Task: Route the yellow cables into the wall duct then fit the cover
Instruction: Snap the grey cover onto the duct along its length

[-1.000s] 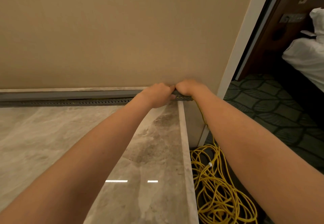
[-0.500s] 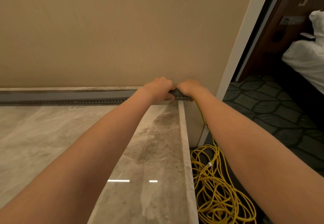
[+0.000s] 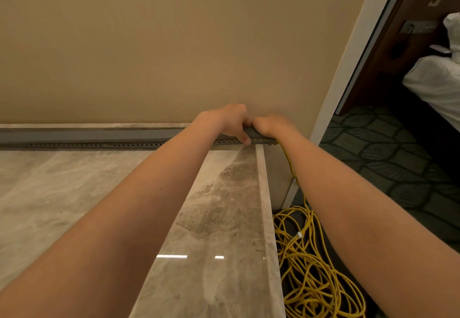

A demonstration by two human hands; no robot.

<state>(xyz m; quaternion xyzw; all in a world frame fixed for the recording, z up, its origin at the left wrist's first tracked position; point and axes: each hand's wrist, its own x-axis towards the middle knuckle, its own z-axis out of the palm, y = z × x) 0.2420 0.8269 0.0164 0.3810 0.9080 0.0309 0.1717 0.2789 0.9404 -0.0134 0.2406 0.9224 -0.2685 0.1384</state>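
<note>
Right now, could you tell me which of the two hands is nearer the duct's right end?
The right hand: it grips the grey duct beside its right end, where the yellow cable drops away; the left hand sits just leftward.

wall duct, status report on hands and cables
Both hands, left and right, pressing on the grey wall duct at its right end. Yellow cables mostly coiled on floor. Nothing in the way.

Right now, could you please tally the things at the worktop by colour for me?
Grey: 1, the wall duct that both hands, left and right, press on.
Yellow: 1, the cable tangle on the floor.
Marbled beige: 1, the countertop.
White: 1, the bedding.
Total: 4.
</note>
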